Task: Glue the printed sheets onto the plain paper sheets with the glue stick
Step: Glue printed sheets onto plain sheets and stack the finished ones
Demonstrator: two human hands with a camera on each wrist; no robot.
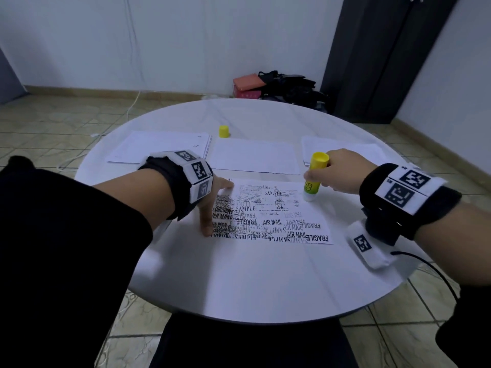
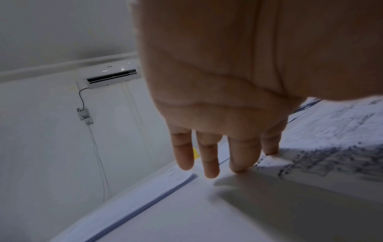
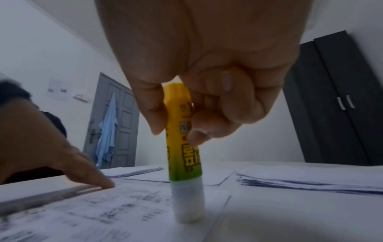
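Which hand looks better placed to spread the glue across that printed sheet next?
The right hand: it already grips the glue stick, whose tip stands on the printed sheet. The left hand is busy pressing the sheet's left side flat with straight fingers.

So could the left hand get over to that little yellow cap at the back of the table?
Probably yes. The yellow cap stands alone beyond the left hand, with only flat paper between them. But that hand is pressing down the printed sheet, so it would have to let go first.

We see matt paper in the printed sheet (image 1: 276,211), glossy plastic on the glue stick (image 1: 314,176), a smooth table (image 1: 239,282).
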